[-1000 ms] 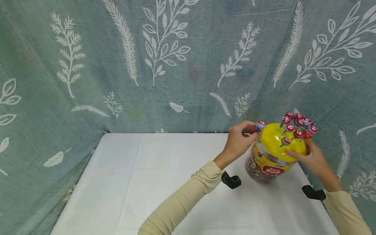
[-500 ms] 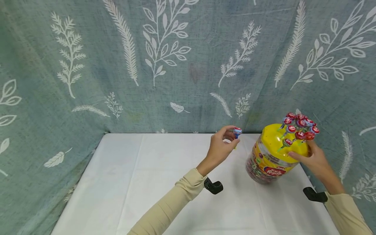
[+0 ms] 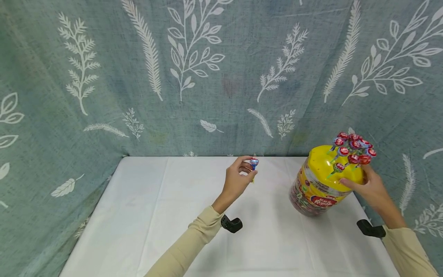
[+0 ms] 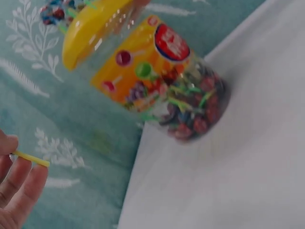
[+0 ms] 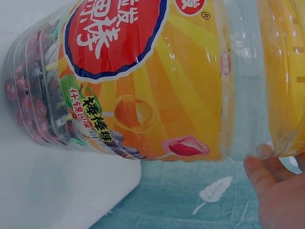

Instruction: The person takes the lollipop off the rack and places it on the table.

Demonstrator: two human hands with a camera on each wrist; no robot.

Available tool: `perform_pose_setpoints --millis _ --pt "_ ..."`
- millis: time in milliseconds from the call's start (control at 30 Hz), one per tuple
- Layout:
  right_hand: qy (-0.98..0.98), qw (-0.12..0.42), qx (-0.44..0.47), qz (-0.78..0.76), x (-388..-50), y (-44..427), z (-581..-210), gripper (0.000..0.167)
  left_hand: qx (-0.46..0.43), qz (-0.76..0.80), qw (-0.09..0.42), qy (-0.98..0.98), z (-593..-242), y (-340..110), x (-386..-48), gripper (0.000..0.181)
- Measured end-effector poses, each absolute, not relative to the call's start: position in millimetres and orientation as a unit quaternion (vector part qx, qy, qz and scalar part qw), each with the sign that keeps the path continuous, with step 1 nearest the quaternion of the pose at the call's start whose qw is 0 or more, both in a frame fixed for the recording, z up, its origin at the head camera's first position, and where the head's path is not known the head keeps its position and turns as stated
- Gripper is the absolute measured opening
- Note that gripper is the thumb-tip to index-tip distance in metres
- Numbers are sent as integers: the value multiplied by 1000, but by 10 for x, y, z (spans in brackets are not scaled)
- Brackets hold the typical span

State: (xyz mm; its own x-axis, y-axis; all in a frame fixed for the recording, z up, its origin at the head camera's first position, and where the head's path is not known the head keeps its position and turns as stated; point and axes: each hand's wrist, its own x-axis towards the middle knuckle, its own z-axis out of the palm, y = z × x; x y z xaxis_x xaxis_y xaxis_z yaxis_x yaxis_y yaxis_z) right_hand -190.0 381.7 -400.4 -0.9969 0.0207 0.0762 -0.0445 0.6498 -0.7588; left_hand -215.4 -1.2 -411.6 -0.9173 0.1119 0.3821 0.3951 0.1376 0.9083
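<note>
My left hand (image 3: 235, 178) pinches a lollipop (image 3: 254, 162) in a blue and red wrapper, held upright above the table, well to the left of the jar. Its yellow stick (image 4: 32, 159) shows between the fingers in the left wrist view. My right hand (image 3: 371, 186) grips the top of a large clear lollipop jar (image 3: 313, 194) at its right side, thumb on the yellow lid (image 3: 317, 161). Several wrapped lollipops (image 3: 353, 145) stand upright in the lid. Through the jar's lower wall more lollipops (image 4: 198, 112) show. In the right wrist view my fingers (image 5: 261, 176) touch the jar's neck.
A white cloth covers the table (image 3: 183, 215); the jar stands near its right edge. Behind hangs a green-grey curtain (image 3: 228, 77) with white leaf prints. A black wrist device (image 3: 231, 224) sits on each sleeve cuff.
My left hand has drawn away from the lid, moving left and slightly down with the lollipop. The right hand stays on the jar, which has barely shifted.
</note>
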Motion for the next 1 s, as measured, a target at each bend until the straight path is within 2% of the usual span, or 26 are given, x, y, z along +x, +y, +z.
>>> perform_pose_setpoints --millis 200,400,633,1000 --pt "-910 30 1 414 -1892 3805 -4023 78 -132 -635 123 -751 -4493 -280 -2268 42" --pt "-907 34 4 421 -1909 3830 -4033 77 -113 -646 123 -745 -4396 -547 -2194 41" --pt "-901 43 10 432 -1895 3828 -4035 76 -79 -645 103 -753 -4488 -773 -2225 42" --pt "-902 54 10 427 -1892 3829 -4051 77 -15 -630 105 -769 -5119 -1021 -2437 43"
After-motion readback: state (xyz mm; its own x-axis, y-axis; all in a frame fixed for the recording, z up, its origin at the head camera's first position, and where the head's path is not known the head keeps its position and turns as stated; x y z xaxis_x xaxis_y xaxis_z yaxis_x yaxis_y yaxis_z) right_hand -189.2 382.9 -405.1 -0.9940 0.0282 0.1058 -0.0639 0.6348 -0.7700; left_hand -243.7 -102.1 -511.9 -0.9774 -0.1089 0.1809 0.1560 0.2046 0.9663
